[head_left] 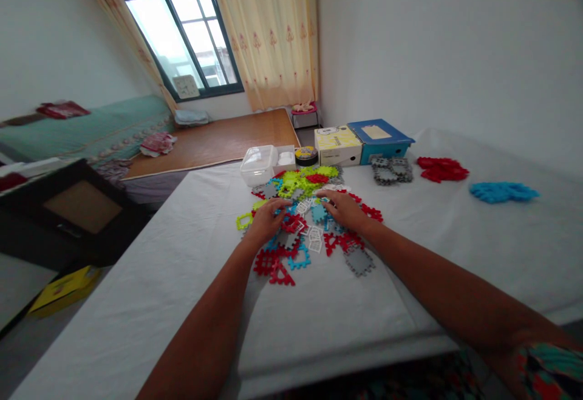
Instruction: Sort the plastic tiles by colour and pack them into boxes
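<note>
A mixed heap of flat plastic interlocking tiles with toothed edges lies on the white-covered table, in red, blue, grey, lime green and white. My left hand [268, 220] rests over the heap's left side, fingers reaching out above red tiles [295, 224] and a grey tile [288, 240]. On the other side, my right hand [342, 209] has its thumb and fingers apart, close to a light blue tile [319, 213]; whether it touches that tile I cannot tell. Between the hands lie small white square frames [314, 237]. Lime green tiles [296, 183] are piled just beyond.
Sorted groups lie to the right: grey tiles [392, 170], red tiles [441, 169] and blue tiles [503, 192]. Behind the heap stand a clear plastic box [258, 166], a round tin [306, 156], a yellow-and-white box [337, 145] and a blue box [381, 136]. A wall borders the right.
</note>
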Tool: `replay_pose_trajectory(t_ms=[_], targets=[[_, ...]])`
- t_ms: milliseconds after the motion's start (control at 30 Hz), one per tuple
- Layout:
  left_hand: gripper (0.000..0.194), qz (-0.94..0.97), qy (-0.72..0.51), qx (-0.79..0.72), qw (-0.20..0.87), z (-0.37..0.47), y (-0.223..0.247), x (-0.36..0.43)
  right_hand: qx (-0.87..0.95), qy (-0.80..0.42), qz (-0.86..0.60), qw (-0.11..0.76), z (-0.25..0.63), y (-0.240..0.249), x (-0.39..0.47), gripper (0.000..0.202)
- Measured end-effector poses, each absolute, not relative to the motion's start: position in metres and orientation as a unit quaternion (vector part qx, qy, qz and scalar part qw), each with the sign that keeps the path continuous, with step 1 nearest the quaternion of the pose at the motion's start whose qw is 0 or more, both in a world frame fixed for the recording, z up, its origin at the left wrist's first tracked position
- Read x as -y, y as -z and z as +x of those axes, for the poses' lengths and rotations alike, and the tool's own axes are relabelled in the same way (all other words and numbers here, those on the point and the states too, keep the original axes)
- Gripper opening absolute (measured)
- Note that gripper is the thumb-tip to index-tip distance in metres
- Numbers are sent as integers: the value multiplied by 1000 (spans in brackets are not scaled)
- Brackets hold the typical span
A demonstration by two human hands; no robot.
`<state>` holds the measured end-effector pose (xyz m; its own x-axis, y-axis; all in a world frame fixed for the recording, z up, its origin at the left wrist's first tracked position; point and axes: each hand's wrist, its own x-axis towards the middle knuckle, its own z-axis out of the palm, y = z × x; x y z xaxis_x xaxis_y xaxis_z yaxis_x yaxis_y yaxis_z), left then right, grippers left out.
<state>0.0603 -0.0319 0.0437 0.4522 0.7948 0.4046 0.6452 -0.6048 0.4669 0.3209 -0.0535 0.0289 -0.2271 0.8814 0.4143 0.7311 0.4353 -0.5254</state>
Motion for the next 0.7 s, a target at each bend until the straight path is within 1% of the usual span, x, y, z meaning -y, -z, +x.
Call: replay_pose_trajectory(t_ms=[100, 200, 333, 400, 500, 567, 700], targets=[[28, 825, -338, -437, 115, 61, -45, 32, 769, -86, -539, 333, 326, -29, 53, 32], [30, 813, -336, -466, 93, 58, -46, 30, 797, -77, -517, 303, 333, -27, 52, 30], [31, 818, -299, -486, 74, 54, -44, 28, 860, -74, -457, 216, 336, -25, 53, 45], [28, 834, -271, -475, 79, 55, -44, 29, 870, -68, -448, 197, 334, -26, 55, 46], [27, 865, -234, -434, 94, 58, -43, 32, 867, -59, -456, 193, 331, -28, 57, 48], [30, 876, -219, -419, 98, 59, -42, 34, 854, -49, -477, 202, 331, -29, 59, 48], [38, 882, -196, -417, 100, 57, -39, 34, 819, -38, -510, 262, 334, -29, 57, 44]])
